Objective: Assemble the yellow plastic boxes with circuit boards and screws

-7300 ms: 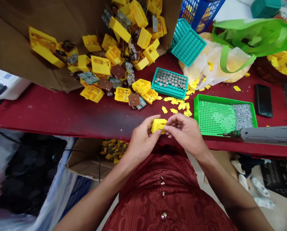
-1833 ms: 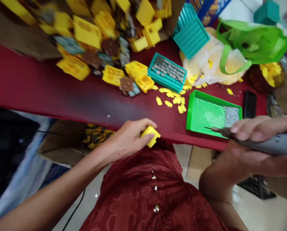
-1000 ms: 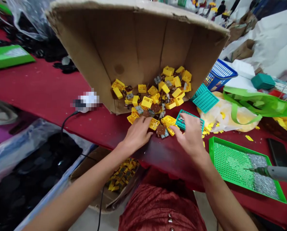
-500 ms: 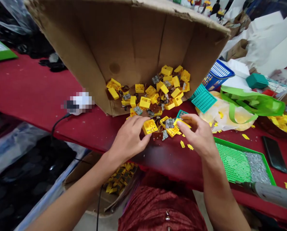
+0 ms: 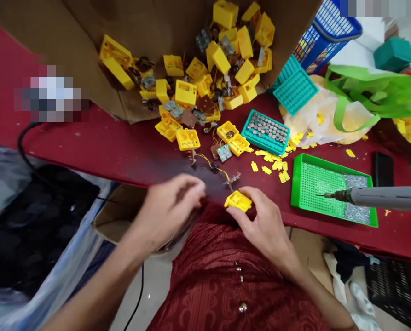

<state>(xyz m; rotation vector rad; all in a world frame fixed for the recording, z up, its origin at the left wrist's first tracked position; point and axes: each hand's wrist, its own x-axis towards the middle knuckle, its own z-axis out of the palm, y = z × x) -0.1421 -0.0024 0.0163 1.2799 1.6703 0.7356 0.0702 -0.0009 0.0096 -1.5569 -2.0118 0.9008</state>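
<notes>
Right hand [image 5: 265, 227] fingers pinch the yellow plastic housing [image 5: 238, 201] firmly from below; left hand [image 5: 169, 207] fingers curled, grip unclear; thin wires [image 5: 214, 168] lie just beyond.

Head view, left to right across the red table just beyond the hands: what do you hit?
black cable → yellow case → teal battery tray → green tray → phone

No text, label, brand or number is readable anywhere in the frame; pixelated patches are covering an object [image 5: 49, 94] at the upper left and a strip [image 5: 381, 8] along the top edge at the upper right.
</notes>
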